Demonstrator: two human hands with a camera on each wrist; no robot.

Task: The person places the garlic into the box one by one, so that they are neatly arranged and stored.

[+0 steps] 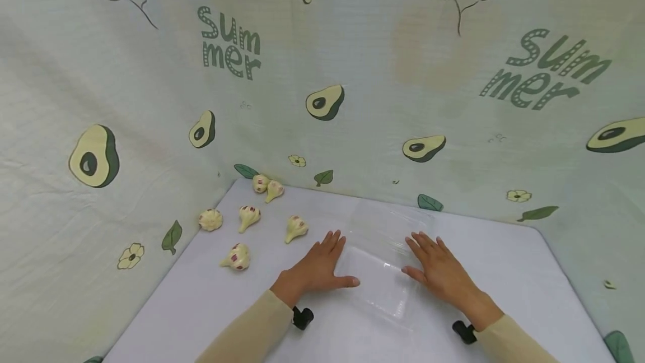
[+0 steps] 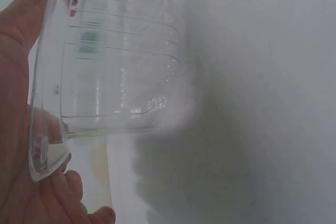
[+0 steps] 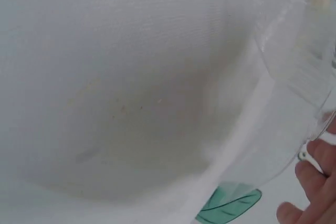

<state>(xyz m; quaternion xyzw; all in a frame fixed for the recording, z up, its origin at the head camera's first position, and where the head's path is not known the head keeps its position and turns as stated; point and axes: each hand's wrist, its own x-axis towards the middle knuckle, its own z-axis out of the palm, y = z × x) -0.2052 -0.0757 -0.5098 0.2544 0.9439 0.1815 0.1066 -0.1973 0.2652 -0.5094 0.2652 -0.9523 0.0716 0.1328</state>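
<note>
A clear plastic clamshell container point(image 1: 375, 284) stands on the white table with its lid point(image 1: 388, 226) folded back away from me. My left hand point(image 1: 322, 268) lies along its left side, fingers extended forward and thumb pointing inward over the rim. In the left wrist view the container's ribbed wall point(image 2: 121, 66) and rim fill the space beside my palm. My right hand point(image 1: 440, 270) is at the right side, fingers spread and straight, fingertips by the hinge area. The right wrist view shows those fingers point(image 3: 317, 182) at the clear plastic edge point(image 3: 268, 145). Neither hand curls round anything.
Several garlic bulbs point(image 1: 296, 228) with reddish marks lie scattered on the table's left side, two of them close together at the back corner point(image 1: 274, 190). A pale cloth point(image 1: 363, 43) printed with avocados and leaves hangs behind the table point(image 1: 504, 273) and along both sides.
</note>
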